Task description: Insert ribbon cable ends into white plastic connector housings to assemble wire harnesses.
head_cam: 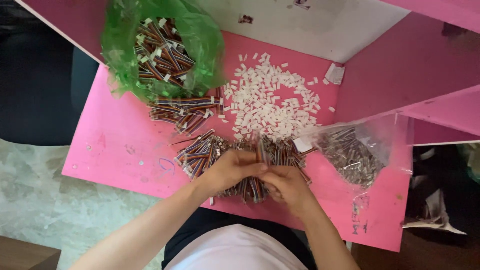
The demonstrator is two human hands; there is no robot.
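My left hand (231,169) and my right hand (286,186) meet over a heap of short multicoloured ribbon cables (200,150) near the front edge of the pink table (115,145). Both hands pinch one ribbon cable piece (261,150) that stands up between the fingertips. A spread of small white plastic connectors (270,100) lies just beyond the hands. Part of the heap is hidden under my hands.
A green plastic bag (160,47) full of ribbon cables sits at the back left, with more cables (187,111) spilled in front of it. A clear plastic bag (352,152) of finished pieces lies at the right. Pink partition walls (415,65) rise at the right and back.
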